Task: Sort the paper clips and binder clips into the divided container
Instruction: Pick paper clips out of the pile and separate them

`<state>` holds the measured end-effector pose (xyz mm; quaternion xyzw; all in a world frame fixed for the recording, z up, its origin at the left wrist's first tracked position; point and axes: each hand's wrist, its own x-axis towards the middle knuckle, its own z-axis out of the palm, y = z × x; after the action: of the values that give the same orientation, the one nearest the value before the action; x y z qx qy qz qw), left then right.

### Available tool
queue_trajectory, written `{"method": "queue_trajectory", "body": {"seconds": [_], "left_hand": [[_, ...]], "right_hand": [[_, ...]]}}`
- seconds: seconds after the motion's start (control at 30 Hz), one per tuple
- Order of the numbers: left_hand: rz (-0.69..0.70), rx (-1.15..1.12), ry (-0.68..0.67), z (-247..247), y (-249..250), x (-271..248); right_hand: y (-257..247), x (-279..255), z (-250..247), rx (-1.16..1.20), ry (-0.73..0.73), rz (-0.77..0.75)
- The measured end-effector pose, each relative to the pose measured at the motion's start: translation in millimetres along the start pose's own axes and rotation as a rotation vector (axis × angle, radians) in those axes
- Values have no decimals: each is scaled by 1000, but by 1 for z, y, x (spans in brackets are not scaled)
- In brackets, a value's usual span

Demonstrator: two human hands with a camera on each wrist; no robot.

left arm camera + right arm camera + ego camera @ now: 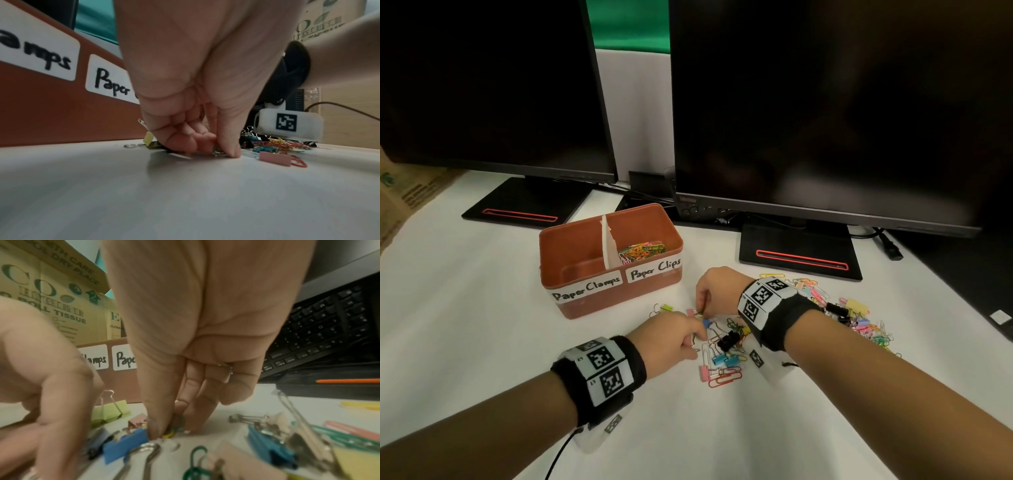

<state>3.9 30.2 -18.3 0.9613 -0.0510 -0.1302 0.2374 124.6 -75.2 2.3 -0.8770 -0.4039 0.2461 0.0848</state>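
Note:
A brown divided container (592,301) stands left of centre, labelled "Paper Clamps" on the left and "Paper Clips" on the right. Coloured paper clips (642,251) lie in its right compartment; the left compartment's floor is hidden. A mixed pile of paper clips and binder clips (726,346) spreads over the table in front and to the right. My left hand (697,337) is down at the pile's left edge and pinches a small metal clip (218,151) against the table. My right hand (702,310) pinches green and yellow paper clips (171,430) beside a blue binder clip (125,444).
Two dark monitors on black stands (798,253) rise behind the container. A keyboard (320,331) lies under the right monitor. A cardboard box (404,198) stands at the far left. More clips (859,322) lie under my right forearm. A green binder clip (109,412) stands near the container.

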Motion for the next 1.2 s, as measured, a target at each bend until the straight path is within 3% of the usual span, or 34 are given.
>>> {"method": "queue_trajectory", "body": {"seconds": [0.13, 0.37, 0.9, 1.2], "left_hand": [[2, 2, 6, -5, -3, -4], [165, 42, -93, -6, 11, -3], [42, 19, 37, -5, 1, 7], [9, 82, 53, -6, 3, 6]], "right_hand": [[11, -4, -2, -3, 2, 39], [28, -20, -7, 62, 86, 61], [21, -17, 2, -119, 17, 63], [20, -68, -15, -22, 92, -78]]}}
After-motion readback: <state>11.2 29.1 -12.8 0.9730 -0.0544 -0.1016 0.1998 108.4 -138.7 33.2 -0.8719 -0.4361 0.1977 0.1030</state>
